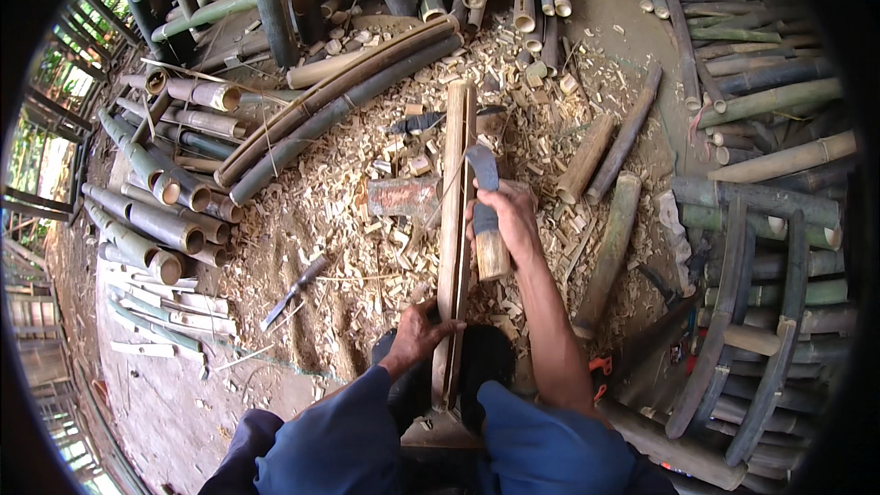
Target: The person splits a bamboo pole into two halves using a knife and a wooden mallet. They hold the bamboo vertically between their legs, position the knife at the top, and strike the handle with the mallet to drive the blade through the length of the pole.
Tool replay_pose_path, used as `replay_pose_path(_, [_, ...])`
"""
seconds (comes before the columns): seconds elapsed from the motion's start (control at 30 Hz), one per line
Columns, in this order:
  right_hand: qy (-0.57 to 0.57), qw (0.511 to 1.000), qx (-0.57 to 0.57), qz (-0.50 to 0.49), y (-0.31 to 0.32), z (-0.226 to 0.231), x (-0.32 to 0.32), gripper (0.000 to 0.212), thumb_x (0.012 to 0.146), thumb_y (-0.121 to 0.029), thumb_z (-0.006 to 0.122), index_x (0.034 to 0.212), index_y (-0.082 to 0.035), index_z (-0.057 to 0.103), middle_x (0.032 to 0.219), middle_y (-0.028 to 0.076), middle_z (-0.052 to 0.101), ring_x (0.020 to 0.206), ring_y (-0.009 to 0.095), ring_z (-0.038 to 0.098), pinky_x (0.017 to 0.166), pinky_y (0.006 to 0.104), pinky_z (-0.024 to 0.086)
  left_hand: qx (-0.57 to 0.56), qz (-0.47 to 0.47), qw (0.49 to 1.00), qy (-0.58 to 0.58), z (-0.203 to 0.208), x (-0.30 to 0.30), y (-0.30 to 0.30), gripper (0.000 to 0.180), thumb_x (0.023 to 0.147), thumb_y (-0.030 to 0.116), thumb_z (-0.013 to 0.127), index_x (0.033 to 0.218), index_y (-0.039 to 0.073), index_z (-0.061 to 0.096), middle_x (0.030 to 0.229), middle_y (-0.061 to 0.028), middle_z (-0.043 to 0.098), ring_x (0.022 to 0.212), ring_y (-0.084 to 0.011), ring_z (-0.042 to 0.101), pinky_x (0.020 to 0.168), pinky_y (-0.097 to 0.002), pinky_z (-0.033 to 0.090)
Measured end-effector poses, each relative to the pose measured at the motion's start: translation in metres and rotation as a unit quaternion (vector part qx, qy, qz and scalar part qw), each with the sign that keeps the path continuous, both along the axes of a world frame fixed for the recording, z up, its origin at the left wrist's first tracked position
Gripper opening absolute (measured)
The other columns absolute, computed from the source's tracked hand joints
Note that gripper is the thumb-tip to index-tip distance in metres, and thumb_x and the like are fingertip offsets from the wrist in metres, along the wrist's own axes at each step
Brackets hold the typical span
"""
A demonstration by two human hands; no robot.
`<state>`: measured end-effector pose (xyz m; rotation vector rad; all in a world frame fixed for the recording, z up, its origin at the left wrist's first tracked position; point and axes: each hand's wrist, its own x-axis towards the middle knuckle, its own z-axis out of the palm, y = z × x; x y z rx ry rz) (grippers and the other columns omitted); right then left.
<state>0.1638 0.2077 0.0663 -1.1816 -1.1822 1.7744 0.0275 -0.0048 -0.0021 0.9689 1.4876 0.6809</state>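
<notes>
A long piece of bamboo [451,165] with a lengthwise slot runs away from between my knees across a low wooden block [399,196]. My left hand [420,335] is closed around its near part, thumb lying over the top. In my right hand [513,225] is a billhook [492,255] with a dark curved blade and a pale wooden handle end; my fingers wrap its dark middle. The blade sits just right of the bamboo; whether it touches cannot be made out. On the ground to the left lies a chisel-like tool [295,291] with a dark handle.
Wood chips [357,165] cover the ground around the block. Cut bamboo tubes [165,220] are piled left, and two long poles [339,101] lie beyond. Loose bamboo pieces [610,247] rest right, before a bamboo stack [779,92] and a ladder-like bamboo frame [752,339].
</notes>
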Motion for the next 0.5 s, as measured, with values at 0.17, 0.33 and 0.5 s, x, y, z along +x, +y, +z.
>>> replay_pose_path(0.17, [-0.072,0.997,0.019,-0.029,0.087,0.013,-0.023,0.023,0.100,-0.018,0.055,0.110,0.001,0.064,0.079,0.014,0.072,0.058,0.020,0.069,0.046,0.0323,0.060,-0.036,-0.008,0.999,-0.009,0.014,-0.002,0.004,0.055,0.083,0.029,0.088,0.122,-0.006,0.069,0.100,-0.0176,0.078,0.090,-0.0212,0.074,0.086,-0.0374,0.058])
replay_pose_path(0.33, [0.024,0.998,-0.006,-0.054,0.129,0.066,-0.004,0.029,0.100,-0.020,0.056,0.119,0.002,0.057,0.082,0.012,0.071,0.059,0.019,0.067,0.050,0.0301,0.058,-0.015,-0.024,0.999,-0.023,-0.003,-0.006,0.001,0.057,0.082,0.029,0.089,0.123,-0.005,0.068,0.105,-0.0171,0.076,0.096,-0.0211,0.073,0.088,-0.0378,0.058])
replay_pose_path(0.5, [-0.010,0.999,0.025,0.042,0.014,0.072,0.033,0.054,0.099,-0.026,0.058,0.145,0.002,0.051,0.083,0.011,0.070,0.059,0.017,0.067,0.047,0.0313,0.057,0.029,0.018,0.986,-0.163,-0.024,-0.009,0.005,0.067,0.081,0.028,0.091,0.131,-0.006,0.062,0.111,-0.0157,0.073,0.104,-0.0207,0.069,0.092,-0.0378,0.056])
